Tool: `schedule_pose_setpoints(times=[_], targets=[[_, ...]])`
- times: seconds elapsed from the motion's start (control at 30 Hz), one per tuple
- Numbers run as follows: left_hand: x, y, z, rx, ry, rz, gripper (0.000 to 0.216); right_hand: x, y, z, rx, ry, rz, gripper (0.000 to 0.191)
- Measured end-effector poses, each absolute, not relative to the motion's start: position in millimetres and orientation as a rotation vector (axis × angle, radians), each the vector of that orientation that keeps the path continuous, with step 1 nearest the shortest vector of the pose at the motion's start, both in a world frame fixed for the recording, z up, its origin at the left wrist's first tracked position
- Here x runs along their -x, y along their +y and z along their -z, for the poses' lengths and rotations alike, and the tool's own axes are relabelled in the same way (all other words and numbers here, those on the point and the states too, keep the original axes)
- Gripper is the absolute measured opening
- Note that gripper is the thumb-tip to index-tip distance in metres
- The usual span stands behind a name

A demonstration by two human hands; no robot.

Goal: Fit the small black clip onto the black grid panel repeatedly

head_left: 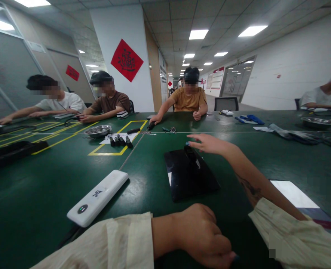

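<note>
My right hand (207, 144) reaches out over the table with its fingers stretched and slightly apart, holding nothing. Just below its fingertips stands a small black upright piece (192, 157) on a flat black panel (192, 183) that looks like a tablet or a stand base; whether a finger touches it I cannot tell. Closer to me, my left hand (201, 235) lies with the fingers curled into a fist, its back upward. The inside of that fist is hidden. A white power bank (98, 198) marked 26 lies left of the panel.
Several black cylindrical parts (121, 141) stand on white paper inside yellow tape, beside a metal bowl (98, 131). Across the green table (143, 175) a person in a mustard shirt (189, 99) touches a black tool. Other people sit left and right. Gloves (294, 134) lie at right.
</note>
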State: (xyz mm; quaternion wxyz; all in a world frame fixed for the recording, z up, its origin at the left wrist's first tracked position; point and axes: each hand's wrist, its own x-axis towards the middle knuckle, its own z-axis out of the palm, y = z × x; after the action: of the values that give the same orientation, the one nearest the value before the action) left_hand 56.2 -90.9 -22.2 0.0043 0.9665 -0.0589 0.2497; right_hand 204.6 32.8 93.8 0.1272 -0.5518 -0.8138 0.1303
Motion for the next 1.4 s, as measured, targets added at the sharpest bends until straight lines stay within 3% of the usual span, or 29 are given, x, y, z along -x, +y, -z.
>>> schedule_pose_setpoints(times=[0.13,0.3,0.87,1.0,1.2,1.27,1.4], targets=[[-55.3,-90.2,21.7,-3.027,-0.214,-0.77,0.034,-218.6,43.8,-84.7,1.952,-2.325,-0.295,0.038],[-55.2,-88.9,22.7,-2.997,-0.219,-0.862,0.033,-227.8,53.1,-60.7,2.184,-2.343,-0.549,0.015],[-55.8,-90.8,25.0,-3.029,-0.187,-0.737,0.035,-233.0,68.9,-33.2,2.021,-2.396,-0.379,0.019],[-51.2,-82.0,17.8,-2.973,-0.035,-0.891,0.025,-231.6,65.9,-37.1,2.054,-2.341,-0.272,0.012],[-29.9,-51.2,-1.6,-2.336,0.724,-1.322,0.022,-221.6,52.3,-71.4,1.916,-2.228,-0.094,0.017],[-25.2,-39.5,-2.2,-1.958,0.913,-1.36,0.019,-213.3,43.0,-86.9,1.74,-2.24,-0.163,0.018],[-21.8,-19.1,4.5,-1.565,1.0,-1.416,0.036,-194.0,20.5,-107.6,1.334,-2.317,-0.441,0.02]])
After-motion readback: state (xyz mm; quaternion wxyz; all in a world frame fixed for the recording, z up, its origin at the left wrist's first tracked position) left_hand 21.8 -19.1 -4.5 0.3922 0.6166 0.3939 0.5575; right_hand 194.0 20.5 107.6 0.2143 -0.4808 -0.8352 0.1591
